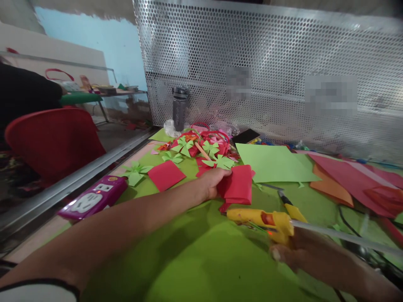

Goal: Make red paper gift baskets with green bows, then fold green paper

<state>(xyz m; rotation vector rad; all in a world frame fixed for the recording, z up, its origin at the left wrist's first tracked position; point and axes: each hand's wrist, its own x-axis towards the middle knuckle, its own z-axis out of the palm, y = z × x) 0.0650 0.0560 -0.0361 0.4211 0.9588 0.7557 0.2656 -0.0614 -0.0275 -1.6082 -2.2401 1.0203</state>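
My left hand (210, 183) is closed on a folded red paper (238, 184), thumb along its upper left edge, just above the green work surface (189, 260). In my right hand (315, 256) is a yellow glue gun (252, 217), its nozzle pointing left, just below the red paper. A long translucent glue stick (343, 237) juts from the gun's back, and a small orange light glows near the handle. Most of my right fingers are hidden behind the gun. Left of the held paper lies a flat red paper square (166, 175), beside light green cut-paper leaves (136, 173).
A purple power strip (94, 197) lies at the left edge. Behind my hands are a pile of paper flowers (201, 147), a bottle (179, 109), a phone (246, 136) and green sheets (273, 161). A cutter knife (291, 207) lies right. Perforated metal (267, 50) stands behind.
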